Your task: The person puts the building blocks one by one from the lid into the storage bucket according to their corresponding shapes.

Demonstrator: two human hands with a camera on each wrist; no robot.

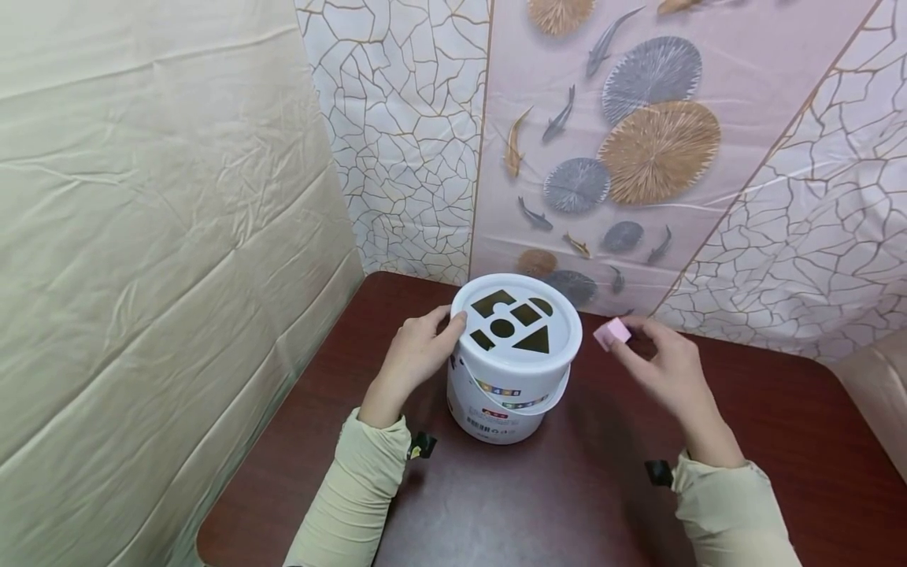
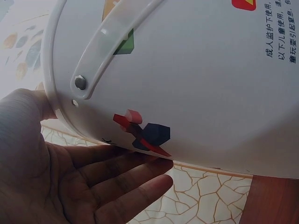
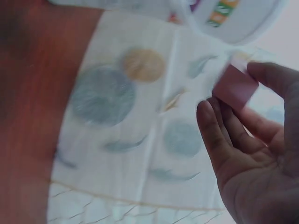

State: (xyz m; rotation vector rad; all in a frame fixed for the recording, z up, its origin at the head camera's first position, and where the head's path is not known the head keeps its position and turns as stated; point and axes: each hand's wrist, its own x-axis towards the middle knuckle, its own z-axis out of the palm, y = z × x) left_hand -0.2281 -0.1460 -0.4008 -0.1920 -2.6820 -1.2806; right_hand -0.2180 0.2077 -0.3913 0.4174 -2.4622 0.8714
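Observation:
A white bucket (image 1: pixel 496 405) stands upright on the table, its lid (image 1: pixel 464 303) pierced by several shaped holes, among them a circle and a triangle. My left hand (image 1: pixel 414 354) is at the bucket's left side, thumb on the lid's rim. Its other fingers stretch nearly straight along the wall in the left wrist view. To the right of the bucket, my right hand (image 1: pixel 669 366) pinches a pink block (image 1: pixel 613 332) between thumb and fingertips. The block is in the air, apart from the lid. In the right wrist view the pink block (image 3: pixel 235 87) shows a square face.
The bucket's white handle (image 1: pixel 560 394) hangs down at its front. Under it is a dark red-brown table (image 1: pixel 453 512). Patterned cloth (image 1: pixel 411 142) hangs behind the table, and a plain pale cloth (image 1: pixel 177 236) hangs on the left.

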